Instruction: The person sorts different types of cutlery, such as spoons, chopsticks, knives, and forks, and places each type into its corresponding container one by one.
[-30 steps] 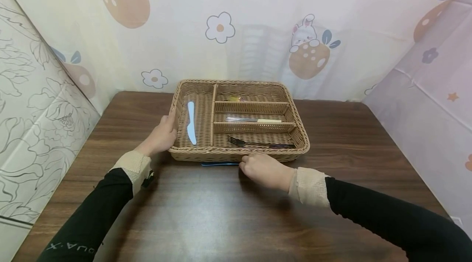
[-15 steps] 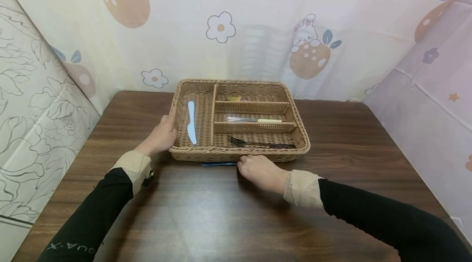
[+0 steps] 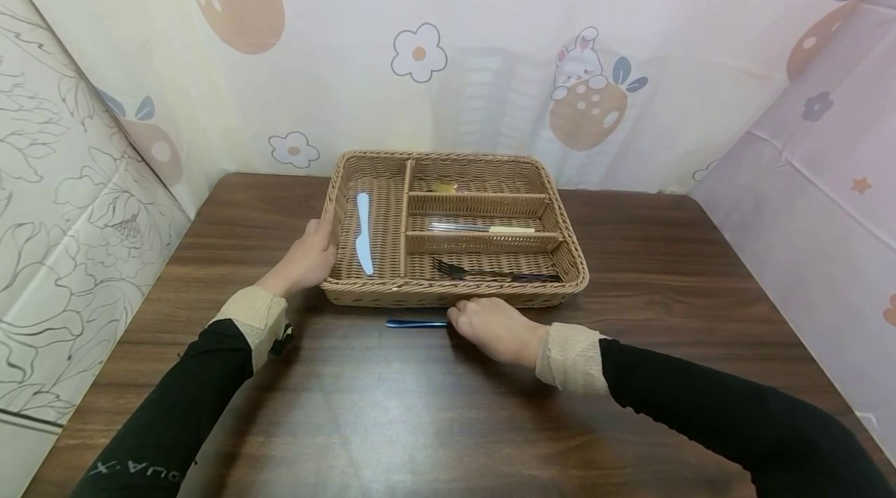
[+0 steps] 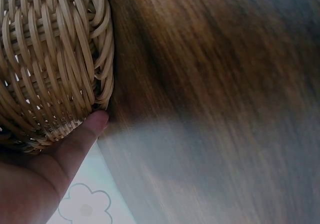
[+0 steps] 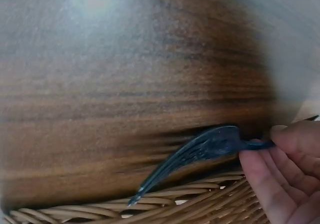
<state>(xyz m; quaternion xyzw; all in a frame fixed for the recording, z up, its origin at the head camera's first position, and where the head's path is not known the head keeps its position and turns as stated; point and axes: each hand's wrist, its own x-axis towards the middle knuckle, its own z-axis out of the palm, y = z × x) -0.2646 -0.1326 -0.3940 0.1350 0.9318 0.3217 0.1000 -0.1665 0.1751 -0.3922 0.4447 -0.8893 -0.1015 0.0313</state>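
A woven basket with dividers (image 3: 448, 289) stands at the back of the table. My left hand (image 3: 302, 255) rests against its left wall; in the left wrist view a straight digit (image 4: 82, 139) touches the outside weave. Just in front of the basket, my right hand (image 3: 497, 329) pinches a dark blue metal fork (image 5: 205, 146) between thumb and fingers. Its blue handle (image 3: 414, 324) sticks out to the left in the head view, while the tined head shows in the right wrist view beside the basket rim.
A light blue knife (image 3: 363, 233) lies in the left compartment. On the right are a small yellow item (image 3: 445, 187), cream-handled cutlery (image 3: 507, 229) and a dark fork (image 3: 455, 271), each in its own compartment. Patterned curtain (image 3: 483, 31) hangs behind the wooden table (image 3: 420, 420).
The blue fork's handle has come forward, away from the basket's front wall. My right hand has shifted slightly left. The left hand and basket have stayed put.
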